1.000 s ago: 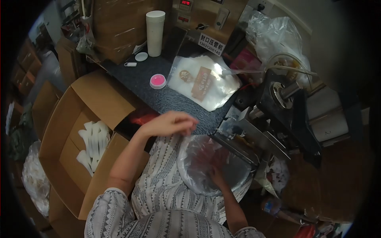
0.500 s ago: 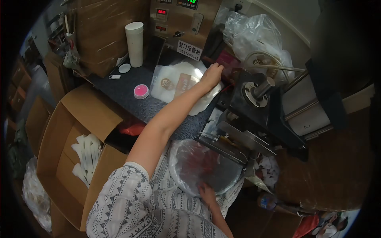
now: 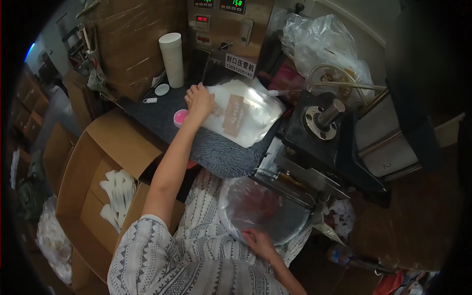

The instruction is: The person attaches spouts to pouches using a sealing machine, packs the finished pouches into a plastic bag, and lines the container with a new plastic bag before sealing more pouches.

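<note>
My left hand (image 3: 199,102) lies at the left edge of a stack of clear printed plastic bags (image 3: 248,115) on the dark textured mat (image 3: 223,152). Its fingers are bent and close together, and what they hold, if anything, is hidden. Just left of it sits a small round pot with pink contents (image 3: 180,117). My right hand (image 3: 258,243) rests at the near rim of a round basin lined with clear plastic (image 3: 287,221), its fingers slightly apart with nothing seen in them. Something reddish shows through the basin's plastic.
A cardboard box (image 3: 81,196) with white tubes (image 3: 118,194) stands at left. Behind the mat are a white cylinder (image 3: 172,61), a white lid (image 3: 162,89) and a control panel (image 3: 223,32). A metal machine (image 3: 322,120) is at right, below a clear plastic bag (image 3: 324,44).
My left hand has gone from above the lap to the bags' far right side, then left to their left edge. My right hand has shifted from inside the basin to its near rim.
</note>
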A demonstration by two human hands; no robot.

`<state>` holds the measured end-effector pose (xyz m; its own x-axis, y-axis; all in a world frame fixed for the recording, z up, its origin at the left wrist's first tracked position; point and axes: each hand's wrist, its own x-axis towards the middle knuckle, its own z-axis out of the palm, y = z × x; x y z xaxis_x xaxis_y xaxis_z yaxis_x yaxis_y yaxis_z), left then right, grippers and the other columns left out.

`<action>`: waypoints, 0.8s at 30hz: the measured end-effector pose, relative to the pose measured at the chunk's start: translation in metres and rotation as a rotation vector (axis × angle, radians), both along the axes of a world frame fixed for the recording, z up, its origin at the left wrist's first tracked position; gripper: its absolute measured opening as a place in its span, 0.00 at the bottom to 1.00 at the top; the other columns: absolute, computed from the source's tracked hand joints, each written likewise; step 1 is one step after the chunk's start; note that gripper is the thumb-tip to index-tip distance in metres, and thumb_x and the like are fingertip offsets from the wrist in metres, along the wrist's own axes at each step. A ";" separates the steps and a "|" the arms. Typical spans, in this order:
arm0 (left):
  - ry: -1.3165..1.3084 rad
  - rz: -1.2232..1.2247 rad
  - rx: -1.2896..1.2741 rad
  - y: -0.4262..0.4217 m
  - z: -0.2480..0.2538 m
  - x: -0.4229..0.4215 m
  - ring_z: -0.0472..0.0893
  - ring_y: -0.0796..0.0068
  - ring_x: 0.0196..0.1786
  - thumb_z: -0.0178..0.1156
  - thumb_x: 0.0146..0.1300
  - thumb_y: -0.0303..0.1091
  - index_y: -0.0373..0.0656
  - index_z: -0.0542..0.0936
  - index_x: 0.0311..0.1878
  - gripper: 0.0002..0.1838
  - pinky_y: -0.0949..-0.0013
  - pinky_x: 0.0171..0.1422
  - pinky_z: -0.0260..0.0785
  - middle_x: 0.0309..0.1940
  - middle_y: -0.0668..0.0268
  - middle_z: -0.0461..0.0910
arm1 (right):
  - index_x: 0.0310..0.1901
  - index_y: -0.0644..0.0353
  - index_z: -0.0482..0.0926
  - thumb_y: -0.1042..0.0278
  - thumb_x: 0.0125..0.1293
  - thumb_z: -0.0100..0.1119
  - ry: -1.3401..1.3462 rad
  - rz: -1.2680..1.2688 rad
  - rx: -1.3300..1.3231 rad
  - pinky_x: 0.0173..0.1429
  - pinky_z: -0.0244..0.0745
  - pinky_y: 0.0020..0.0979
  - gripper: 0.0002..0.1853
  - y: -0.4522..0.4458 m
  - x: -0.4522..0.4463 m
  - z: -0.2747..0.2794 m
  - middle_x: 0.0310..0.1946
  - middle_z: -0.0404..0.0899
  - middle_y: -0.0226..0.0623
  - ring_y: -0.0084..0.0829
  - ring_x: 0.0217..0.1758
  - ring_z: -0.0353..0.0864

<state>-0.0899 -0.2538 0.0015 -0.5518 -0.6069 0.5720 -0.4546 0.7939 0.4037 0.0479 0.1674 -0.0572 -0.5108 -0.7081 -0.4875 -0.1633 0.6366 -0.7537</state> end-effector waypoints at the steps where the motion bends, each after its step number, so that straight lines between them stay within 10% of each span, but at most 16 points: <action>1: -0.165 -0.024 0.125 -0.004 -0.004 0.001 0.70 0.46 0.59 0.58 0.61 0.38 0.36 0.67 0.60 0.27 0.49 0.60 0.63 0.59 0.46 0.68 | 0.53 0.60 0.76 0.63 0.66 0.57 0.022 0.019 -0.176 0.49 0.75 0.34 0.16 -0.015 -0.002 0.017 0.45 0.80 0.45 0.40 0.48 0.81; 4: -0.393 -0.235 0.305 -0.001 -0.003 0.004 0.72 0.42 0.58 0.54 0.64 0.43 0.34 0.64 0.64 0.30 0.49 0.60 0.65 0.59 0.40 0.67 | 0.52 0.62 0.75 0.67 0.66 0.56 0.191 -0.115 -0.574 0.56 0.72 0.36 0.15 -0.077 -0.026 0.056 0.49 0.78 0.45 0.44 0.52 0.79; 6: -0.106 -0.460 0.313 0.007 -0.012 0.003 0.71 0.45 0.60 0.57 0.62 0.46 0.35 0.61 0.67 0.35 0.55 0.62 0.65 0.59 0.41 0.68 | 0.55 0.65 0.71 0.67 0.66 0.56 0.372 -0.215 -0.766 0.63 0.65 0.39 0.18 -0.128 -0.058 0.058 0.57 0.71 0.50 0.48 0.60 0.71; 12: -0.106 -0.589 0.867 0.003 0.016 0.020 0.68 0.47 0.64 0.62 0.54 0.40 0.35 0.56 0.69 0.42 0.61 0.67 0.60 0.60 0.40 0.65 | 0.60 0.66 0.64 0.71 0.62 0.58 0.867 -0.383 -0.497 0.72 0.49 0.49 0.26 -0.211 -0.107 0.029 0.66 0.49 0.69 0.65 0.70 0.51; 24: -0.227 -0.206 0.473 0.034 -0.006 0.052 0.62 0.41 0.67 0.63 0.57 0.39 0.28 0.47 0.69 0.46 0.53 0.69 0.57 0.64 0.33 0.57 | 0.57 0.66 0.68 0.78 0.57 0.55 0.901 -0.366 -0.479 0.73 0.48 0.50 0.24 -0.210 -0.122 0.018 0.67 0.51 0.67 0.62 0.71 0.50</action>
<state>-0.0383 -0.2195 -0.0041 -0.7637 -0.6348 0.1171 -0.4261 0.6320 0.6473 -0.0736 -0.0429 -0.0388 -0.7619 -0.4566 0.4594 -0.6410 0.4304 -0.6355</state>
